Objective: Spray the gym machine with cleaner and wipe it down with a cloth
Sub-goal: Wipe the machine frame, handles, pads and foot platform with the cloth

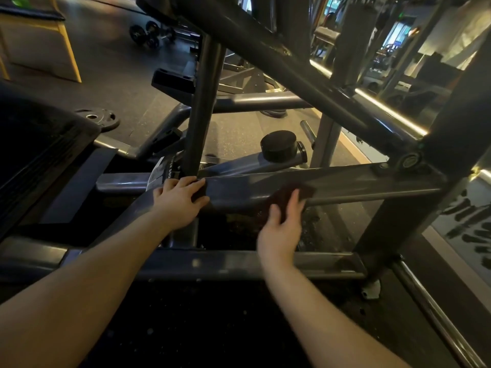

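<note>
Forearms: both are bare and reach forward and slightly inward from the bottom edge, the elbows cut off by the frame.
Lower rail (239, 264): a dark tube running left to right just beyond the wrists, its right end meeting a slanted post.
Right hand (281, 232): raised with the back toward the camera, fingers straight and close together, thumb standing apart on the left. The fingertips press flat on the cloth. Its outline is smeared by blur.
Cloth (289, 193): a dark reddish-brown patch flat against the near face of the crossbar, its lower part covered by the fingers and its edges too blurred to trace.
Crossbar (345, 181): the part of the gym machine (265, 49) under both hands. Its long axis runs left to right, rising slightly toward a pivot joint at the right.
Left hand (178, 200): holds the crossbar's left end, with the fingers draped over the top edge and the thumb along the near face. Whether a dark thing sits under the fingers, I cannot tell.
Upright post (202, 115): rises just behind the left hand, and a white label at its foot is partly hidden.
Round cap (278, 146): black, on a grey arm behind the crossbar.
Weight plate (97, 119): flat on the floor, far left.
Dumbbells (148, 34): on the floor, farthest back.
</note>
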A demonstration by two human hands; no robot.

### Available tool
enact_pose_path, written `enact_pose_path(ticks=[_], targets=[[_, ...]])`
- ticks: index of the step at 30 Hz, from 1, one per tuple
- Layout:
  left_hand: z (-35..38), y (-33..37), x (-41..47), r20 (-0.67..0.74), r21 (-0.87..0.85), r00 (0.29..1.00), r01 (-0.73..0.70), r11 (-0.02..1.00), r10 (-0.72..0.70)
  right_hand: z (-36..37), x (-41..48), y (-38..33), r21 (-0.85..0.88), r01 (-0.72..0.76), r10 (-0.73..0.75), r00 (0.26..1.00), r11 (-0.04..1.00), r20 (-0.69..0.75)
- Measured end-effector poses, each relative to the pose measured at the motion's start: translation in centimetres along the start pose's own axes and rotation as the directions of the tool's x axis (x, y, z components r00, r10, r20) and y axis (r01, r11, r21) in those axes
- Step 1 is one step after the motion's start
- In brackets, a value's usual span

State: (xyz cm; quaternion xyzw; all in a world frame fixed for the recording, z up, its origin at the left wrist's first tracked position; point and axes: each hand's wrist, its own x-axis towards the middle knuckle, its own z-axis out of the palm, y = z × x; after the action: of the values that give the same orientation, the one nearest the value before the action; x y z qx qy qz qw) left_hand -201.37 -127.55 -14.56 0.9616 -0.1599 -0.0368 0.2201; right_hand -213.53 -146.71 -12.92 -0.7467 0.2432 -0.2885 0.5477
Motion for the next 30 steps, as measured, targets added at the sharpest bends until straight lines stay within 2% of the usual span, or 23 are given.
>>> enact_pose_path(ticks=[2,4,5,6,9,12,15,17,19,22,25,28,30], targets=[[0.1,-0.1,-0.2,-0.011,0.009,1.000,-0.012,1.000,0.012,-2.8,3.6,0.1,-0.232,0.191,-0.182,0.982,0.954,0.060],[0.1,0.0,-0.3,-0.020,0.019,1.000,-0.023,1.000,0.023,-3.6,7.4,0.4,-0.582,0.376,-0.289,0.927,0.721,0.241],[0.1,0.1,-0.4,-0.020,0.022,0.999,-0.027,0.999,0.027,-3.5,9.0,0.3,-0.677,0.437,-0.296,0.899,0.593,0.322],[0.1,0.2,-0.4,-0.020,0.024,0.999,-0.028,0.999,0.029,-3.0,10.2,-0.2,-0.715,0.477,-0.285,0.879,0.511,0.382],[0.1,0.3,-0.5,-0.035,0.018,0.999,-0.026,1.000,0.026,0.0,11.3,-2.7,-0.715,0.575,-0.200,0.815,0.398,0.544],[0.3,-0.3,-0.5,-0.088,0.011,0.996,0.006,1.000,-0.005,5.1,8.4,-4.8,-0.637,0.708,-0.143,0.696,0.305,0.704],[0.6,-1.7,-1.4,-0.161,-0.023,0.973,0.165,0.986,-0.167,8.7,4.1,-4.8,-0.491,0.803,-0.179,0.567,0.337,0.804],[0.7,-2.8,-2.2,-0.167,-0.050,0.947,0.270,0.962,-0.275,8.7,3.8,-4.6,-0.439,0.825,-0.171,0.520,0.357,0.837],[0.7,-3.5,-2.8,-0.139,-0.070,0.942,0.297,0.952,-0.304,7.1,6.0,-4.4,-0.458,0.801,-0.169,0.549,0.386,0.819],[0.6,-3.5,-3.0,-0.129,-0.084,0.944,0.294,0.952,-0.303,2.9,11.9,-4.4,-0.632,0.671,-0.063,0.703,0.388,0.708],[0.8,-3.3,-3.2,-0.116,-0.113,0.947,0.287,0.951,-0.300,-0.6,16.2,-4.7,-0.756,0.550,0.031,0.801,0.354,0.598],[0.9,-3.5,-3.3,-0.102,-0.132,0.946,0.293,0.947,-0.307,1.2,16.5,-5.2,-0.770,0.543,0.050,0.806,0.335,0.590],[0.9,-3.3,-3.3,-0.108,-0.131,0.944,0.297,0.946,-0.312,4.2,14.6,-5.7,-0.742,0.575,0.097,0.764,0.346,0.638]])
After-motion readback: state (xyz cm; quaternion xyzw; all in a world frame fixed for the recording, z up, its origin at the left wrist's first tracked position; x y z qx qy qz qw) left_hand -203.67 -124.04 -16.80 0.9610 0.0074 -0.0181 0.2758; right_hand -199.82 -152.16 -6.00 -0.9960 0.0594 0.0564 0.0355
